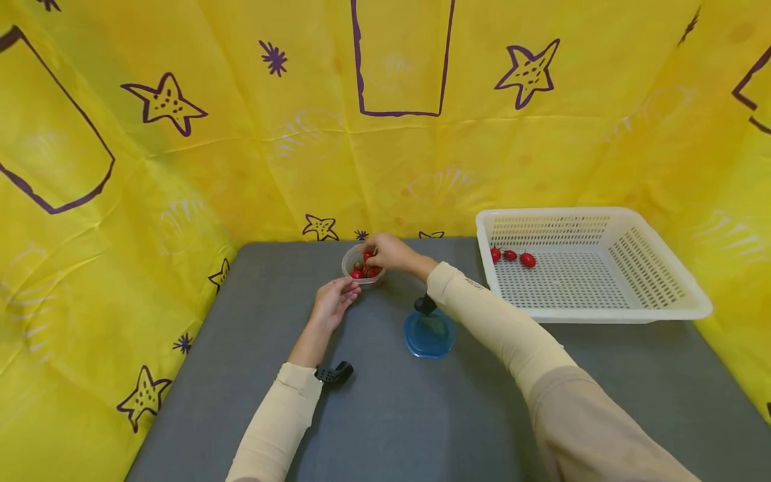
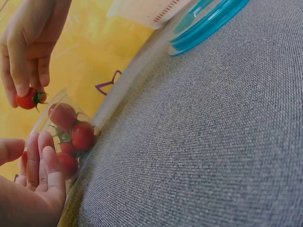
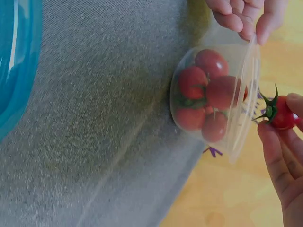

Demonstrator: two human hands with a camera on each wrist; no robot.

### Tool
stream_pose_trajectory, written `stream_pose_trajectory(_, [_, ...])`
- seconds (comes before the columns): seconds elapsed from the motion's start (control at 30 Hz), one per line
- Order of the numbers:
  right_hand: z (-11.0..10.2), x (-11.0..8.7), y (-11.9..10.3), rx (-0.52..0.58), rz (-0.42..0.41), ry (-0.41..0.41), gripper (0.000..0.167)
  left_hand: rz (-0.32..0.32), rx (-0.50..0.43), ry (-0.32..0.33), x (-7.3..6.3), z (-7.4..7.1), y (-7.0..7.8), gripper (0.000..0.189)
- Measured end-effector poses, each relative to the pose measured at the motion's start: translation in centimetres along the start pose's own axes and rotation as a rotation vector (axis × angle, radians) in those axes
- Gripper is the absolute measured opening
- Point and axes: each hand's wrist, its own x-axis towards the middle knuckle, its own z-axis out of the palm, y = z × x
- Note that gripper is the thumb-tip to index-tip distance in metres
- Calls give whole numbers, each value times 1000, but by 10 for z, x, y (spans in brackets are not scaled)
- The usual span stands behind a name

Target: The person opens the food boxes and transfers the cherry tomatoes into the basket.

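Observation:
My right hand [image 1: 391,254] pinches a red cherry tomato [image 3: 283,113] with a green stem, just above the mouth of a small clear plastic container [image 1: 345,262]. Inside the container lie several cherry tomatoes [image 3: 218,92], some with green stems showing. At the container's near-left rim is my left hand [image 1: 334,301], its thumb and fingertips holding the edge; the other fingers lie loosely bent along the outer wall in the left wrist view. A round translucent blue lid [image 1: 429,335] rests on the table, nearer than the container and to its right.
A white perforated basket [image 1: 668,268] stands at the right, with 3 cherry tomatoes [image 1: 527,260] near its left wall. Grey cloth covers the table [image 1: 385,408]. A yellow patterned curtain [image 1: 301,167] hangs right behind the table's back edge and along both sides.

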Motion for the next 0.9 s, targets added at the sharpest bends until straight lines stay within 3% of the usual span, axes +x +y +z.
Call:
stream_pose_trajectory(0.17, [-8, -6, 3, -14, -21, -12, 28, 2, 7, 8, -1, 0, -1, 10])
stream_pose_trajectory(0.67, [-57, -29, 20, -11, 33, -1, 27, -1, 21, 9, 1, 2, 4, 11])
stream_pose_trajectory(0.9, [-76, -45, 26, -45, -17, 37, 27, -9, 20, 13, -1, 1, 1, 13])
